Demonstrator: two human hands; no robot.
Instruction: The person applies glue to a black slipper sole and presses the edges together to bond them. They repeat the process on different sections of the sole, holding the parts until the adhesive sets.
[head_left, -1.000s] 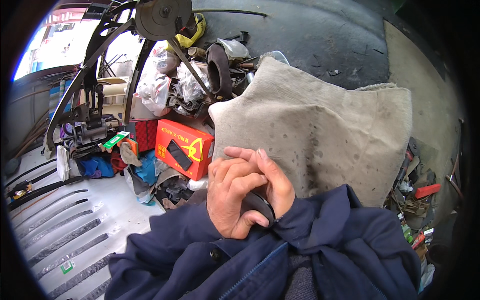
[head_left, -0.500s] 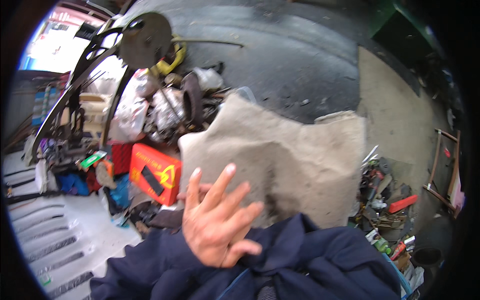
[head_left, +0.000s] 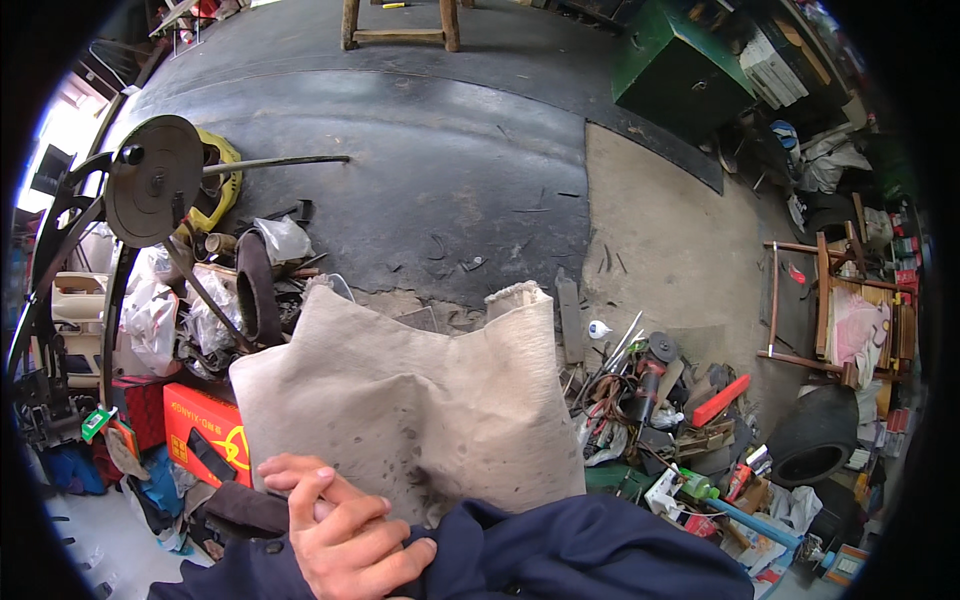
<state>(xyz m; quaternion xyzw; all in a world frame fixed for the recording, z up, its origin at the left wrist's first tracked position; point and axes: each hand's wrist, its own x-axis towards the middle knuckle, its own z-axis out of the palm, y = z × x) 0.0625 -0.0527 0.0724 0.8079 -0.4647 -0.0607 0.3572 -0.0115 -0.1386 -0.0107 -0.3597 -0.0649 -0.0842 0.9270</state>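
My left hand (head_left: 345, 545) lies over my right hand low in the view, its fingers bent round it. Of my right hand (head_left: 283, 468), only a few outstretched fingers show past the left one; the rest is hidden. No tool or other object shows in either hand. Just beyond them a beige cloth (head_left: 340, 360) with dark stains is spread over my lap. Left of the cloth stands a red box (head_left: 185, 415) with a dark phone-like slab (head_left: 211, 454) on it.
At left rises a black metal stand with a round disc (head_left: 155, 182), by plastic bags (head_left: 150, 315). On the right lie an angle grinder (head_left: 652, 375), a red bar (head_left: 721, 400), assorted tools and a tire (head_left: 812, 440). Farther off are a green cabinet (head_left: 680, 75) and wooden stool (head_left: 400, 36).
The view has swung up and rightward, bringing in the stool and more of the right side. My left hand's spread fingers have bent over my right hand.
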